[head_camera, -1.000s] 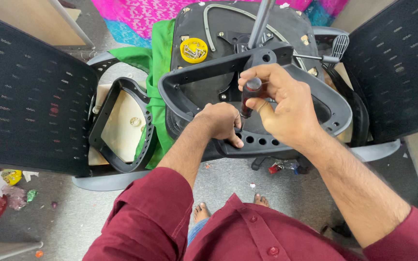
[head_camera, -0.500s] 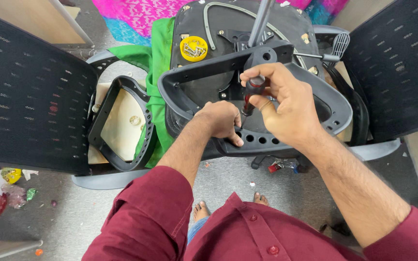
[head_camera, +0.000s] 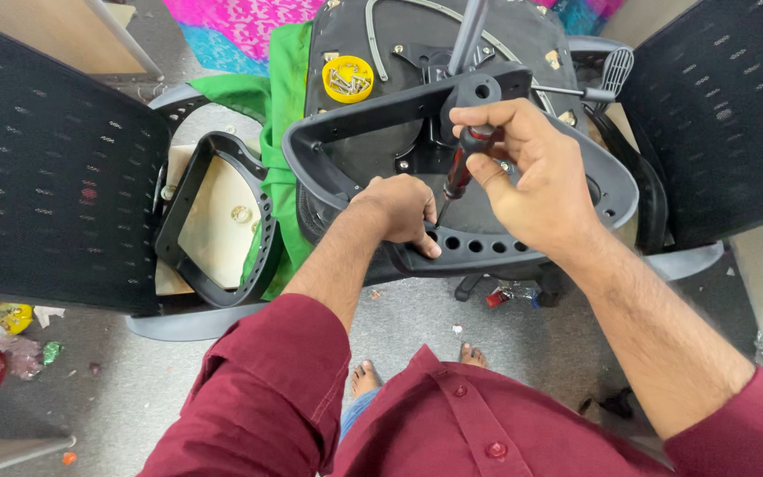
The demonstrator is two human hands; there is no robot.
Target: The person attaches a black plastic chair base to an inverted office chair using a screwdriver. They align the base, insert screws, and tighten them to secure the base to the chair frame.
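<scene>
Your right hand [head_camera: 536,181] closed around red-black screwdriver [head_camera: 459,168], tip down at grey armrest frame [head_camera: 346,190]; your left hand [head_camera: 399,212] clamps frame's near rail beside row of holes; frame lies on upturned chair seat [head_camera: 523,35]; yellow lid [head_camera: 347,78] of screws behind; 2 mesh backrests [head_camera: 46,168] flank.

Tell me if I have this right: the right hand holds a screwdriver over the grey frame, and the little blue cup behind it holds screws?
Not quite: in the head view the cup of screws is yellow, not blue. The right hand does hold the screwdriver over the grey frame.
</scene>
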